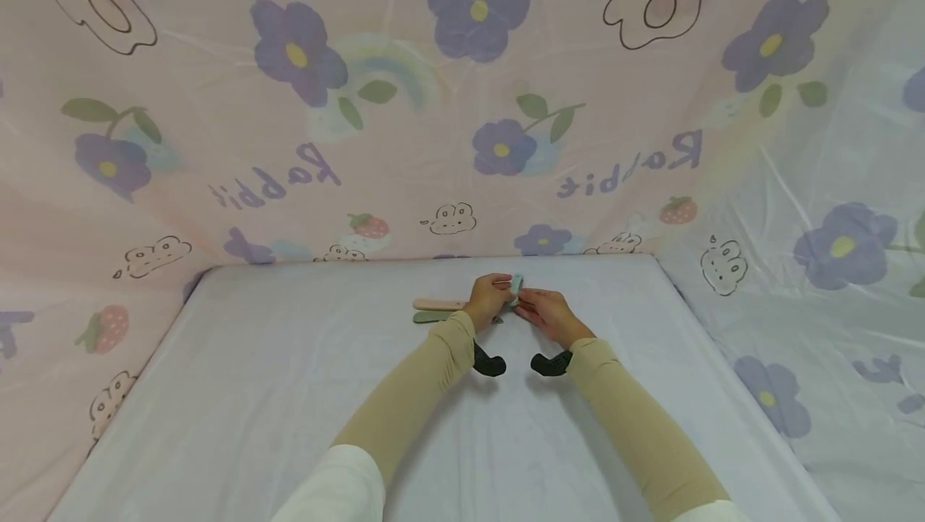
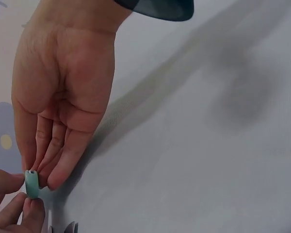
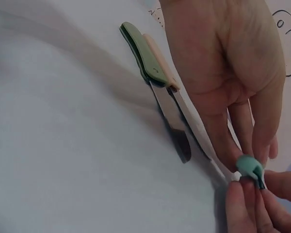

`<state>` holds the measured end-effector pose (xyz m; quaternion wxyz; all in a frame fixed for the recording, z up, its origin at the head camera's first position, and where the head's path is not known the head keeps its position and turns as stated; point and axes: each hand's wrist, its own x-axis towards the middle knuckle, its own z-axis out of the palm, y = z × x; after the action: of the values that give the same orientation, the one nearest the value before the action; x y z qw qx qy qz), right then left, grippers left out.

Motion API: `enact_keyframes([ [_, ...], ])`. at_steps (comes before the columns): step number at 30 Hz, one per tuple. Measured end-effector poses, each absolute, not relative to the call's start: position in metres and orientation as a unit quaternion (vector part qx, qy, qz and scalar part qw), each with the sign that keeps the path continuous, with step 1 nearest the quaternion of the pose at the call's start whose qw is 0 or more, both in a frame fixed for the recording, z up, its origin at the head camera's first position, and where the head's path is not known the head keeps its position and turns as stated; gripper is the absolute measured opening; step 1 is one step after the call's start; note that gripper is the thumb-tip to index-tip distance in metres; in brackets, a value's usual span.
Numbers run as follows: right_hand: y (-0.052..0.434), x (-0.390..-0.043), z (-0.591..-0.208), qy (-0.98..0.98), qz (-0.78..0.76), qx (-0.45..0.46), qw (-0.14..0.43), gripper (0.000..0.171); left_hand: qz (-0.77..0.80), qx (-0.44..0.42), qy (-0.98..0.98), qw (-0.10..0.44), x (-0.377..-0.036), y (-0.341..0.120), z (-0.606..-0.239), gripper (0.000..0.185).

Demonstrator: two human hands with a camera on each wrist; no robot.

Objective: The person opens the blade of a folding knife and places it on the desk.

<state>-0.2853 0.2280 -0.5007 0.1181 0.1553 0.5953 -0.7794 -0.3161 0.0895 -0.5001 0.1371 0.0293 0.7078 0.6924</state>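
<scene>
Both hands meet at the far middle of the white sheet point(image 1: 289, 393). Between them is a small teal piece point(image 1: 515, 285), rounded, with a hollow end that shows in the left wrist view. My left hand point(image 2: 39, 180) pinches the teal piece point(image 2: 32, 184) with its fingertips from above. My right hand point(image 3: 252, 158) pinches the same teal piece point(image 3: 251, 167) from the other side. A pink-handled knife point(image 3: 157, 53) and a green-handled knife point(image 3: 138, 43) lie side by side on the sheet, their blades pointing toward the hands.
Printed pink plastic sheeting point(image 1: 462, 144) with flowers and rabbits walls in the back and both sides. The knife handles point(image 1: 433, 310) stick out to the left of my left hand point(image 1: 506, 291). Black wrist mounts point(image 1: 489, 363) sit under both tan sleeves.
</scene>
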Motion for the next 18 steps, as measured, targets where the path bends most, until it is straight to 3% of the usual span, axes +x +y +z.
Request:
enact_keyframes([
  [11, 0.226, -0.28, -0.493, 0.577, -0.793, 0.151, 0.127, 0.042, 0.744, 0.011, 0.657, 0.119, -0.31, 0.087, -0.502, 0.041],
  [18, 0.224, -0.268, -0.494, 0.568, -0.804, 0.126, 0.126, 0.042, 0.763, 0.026, 0.63, 0.138, -0.295, 0.073, -0.496, 0.043],
])
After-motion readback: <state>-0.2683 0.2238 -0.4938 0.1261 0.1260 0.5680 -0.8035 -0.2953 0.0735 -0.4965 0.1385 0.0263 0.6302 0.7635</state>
